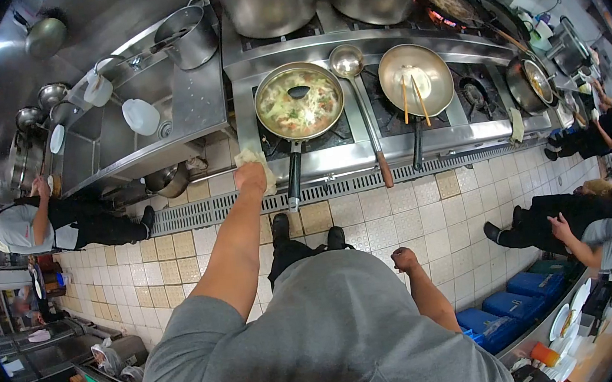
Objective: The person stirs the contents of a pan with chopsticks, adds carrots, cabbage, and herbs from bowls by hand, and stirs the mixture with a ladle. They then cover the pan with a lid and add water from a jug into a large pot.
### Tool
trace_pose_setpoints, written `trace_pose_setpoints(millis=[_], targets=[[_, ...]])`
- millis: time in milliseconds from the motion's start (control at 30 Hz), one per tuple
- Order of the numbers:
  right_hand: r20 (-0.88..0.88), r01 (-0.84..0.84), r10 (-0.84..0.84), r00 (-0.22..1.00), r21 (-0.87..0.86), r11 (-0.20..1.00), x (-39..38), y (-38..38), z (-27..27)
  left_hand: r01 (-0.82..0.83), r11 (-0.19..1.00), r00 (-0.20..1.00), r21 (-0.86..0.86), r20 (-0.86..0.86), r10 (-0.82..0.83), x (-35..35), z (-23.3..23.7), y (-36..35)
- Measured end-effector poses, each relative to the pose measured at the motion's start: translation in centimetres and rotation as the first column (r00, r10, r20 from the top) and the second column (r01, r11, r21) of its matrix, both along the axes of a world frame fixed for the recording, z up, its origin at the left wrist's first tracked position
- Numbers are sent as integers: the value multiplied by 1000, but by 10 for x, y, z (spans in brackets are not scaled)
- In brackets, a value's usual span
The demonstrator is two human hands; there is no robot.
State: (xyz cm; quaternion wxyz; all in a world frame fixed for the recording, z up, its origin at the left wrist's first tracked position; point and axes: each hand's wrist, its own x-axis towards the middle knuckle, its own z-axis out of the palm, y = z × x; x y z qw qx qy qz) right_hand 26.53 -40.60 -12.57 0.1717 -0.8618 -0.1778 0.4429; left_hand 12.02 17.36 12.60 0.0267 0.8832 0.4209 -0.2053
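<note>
My left hand point(250, 177) is closed on a pale cloth point(253, 161) at the front left corner of the stove point(248, 122). Just right of it, a frying pan point(294, 164) sits on a burner under a glass lid point(299, 93) with a black knob; pale and green food shows through. My right hand point(405, 259) hangs by my side with curled fingers, and nothing shows in it. Between two pans lies a long-handled ladle point(361, 99). A second pan point(392, 70) holds a pair of chopsticks point(416, 99) and a little whitish liquid.
Large stockpots point(268, 5) stand along the back; flames glow beneath a pan point(448, 1) at back right. A sink point(116, 125) adjoins on the left. People stand at the left point(30, 227) and right point(585, 225). Blue bins point(499, 323) are behind me, right.
</note>
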Motion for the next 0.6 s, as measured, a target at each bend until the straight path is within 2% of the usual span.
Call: trace_pose_setpoints(millis=[167,267,433,600], targets=[[-10,-25,24,1000,-64,998,-4,5,9,12,1000,999,17,-41,-11,0,-9,4],[-30,28,-30,999,-58,998,-3,2,4,-18,1000,996,4,-83,18,2,-15,5],[16,-59,58,998,42,997,1,-5,-11,-42,999,996,-20,-79,41,4,-13,5],[27,-58,57,998,30,998,5,-8,-13,3,1000,998,28,-68,-1,4,-2,-1]])
